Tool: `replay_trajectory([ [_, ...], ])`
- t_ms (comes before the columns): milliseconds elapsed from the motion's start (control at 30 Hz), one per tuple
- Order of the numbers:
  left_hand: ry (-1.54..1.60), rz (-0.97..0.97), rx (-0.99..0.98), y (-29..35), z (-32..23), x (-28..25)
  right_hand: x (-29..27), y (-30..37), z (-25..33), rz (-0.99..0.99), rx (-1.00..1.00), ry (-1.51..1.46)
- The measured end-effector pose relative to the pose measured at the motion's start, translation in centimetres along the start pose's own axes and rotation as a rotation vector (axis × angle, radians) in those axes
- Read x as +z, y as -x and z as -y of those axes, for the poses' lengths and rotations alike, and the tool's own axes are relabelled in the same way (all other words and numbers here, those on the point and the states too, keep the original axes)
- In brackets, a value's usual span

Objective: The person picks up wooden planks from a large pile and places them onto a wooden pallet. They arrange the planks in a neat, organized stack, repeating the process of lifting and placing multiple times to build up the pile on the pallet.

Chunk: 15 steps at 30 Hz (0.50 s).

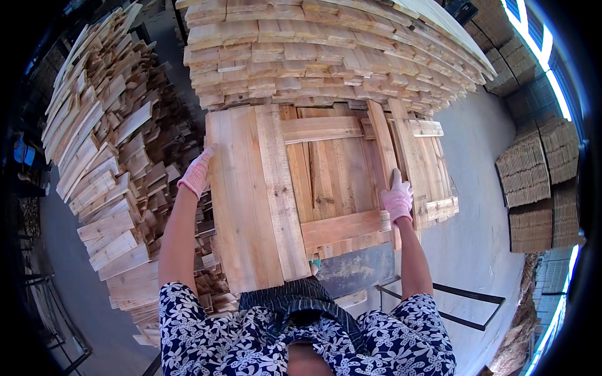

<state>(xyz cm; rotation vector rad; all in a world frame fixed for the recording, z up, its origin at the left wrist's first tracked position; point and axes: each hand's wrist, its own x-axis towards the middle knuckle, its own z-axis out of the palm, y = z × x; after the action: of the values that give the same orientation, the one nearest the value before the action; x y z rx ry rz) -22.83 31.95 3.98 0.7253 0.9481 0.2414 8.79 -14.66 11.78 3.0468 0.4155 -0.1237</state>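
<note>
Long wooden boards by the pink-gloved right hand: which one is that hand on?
The narrow pale wooden board: the pink-gloved right hand covers part of its lower half. The wider pale wooden board lies to its right.

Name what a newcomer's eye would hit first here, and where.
The tall stack of pale boards filling the top centre comes first, probably followed by the jumbled heap of wood pieces on the left. In the middle, the pink-gloved left hand is at the left edge of some side-by-side planks, and the pink-gloved right hand is on a narrow slat.
</note>
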Motion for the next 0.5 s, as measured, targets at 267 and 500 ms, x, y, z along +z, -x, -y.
replay_trajectory([
  [267, -0.021, -0.043, 0.001, 1.9, -0.4, 1.7, -3.9, -4.1, -9.5, -0.031, -0.057, -0.012],
  [500, -0.172, -0.149, 0.028, 0.7, -0.7, 1.1, -1.5, -4.3, -8.6, -0.032, -0.026, -0.045],
])
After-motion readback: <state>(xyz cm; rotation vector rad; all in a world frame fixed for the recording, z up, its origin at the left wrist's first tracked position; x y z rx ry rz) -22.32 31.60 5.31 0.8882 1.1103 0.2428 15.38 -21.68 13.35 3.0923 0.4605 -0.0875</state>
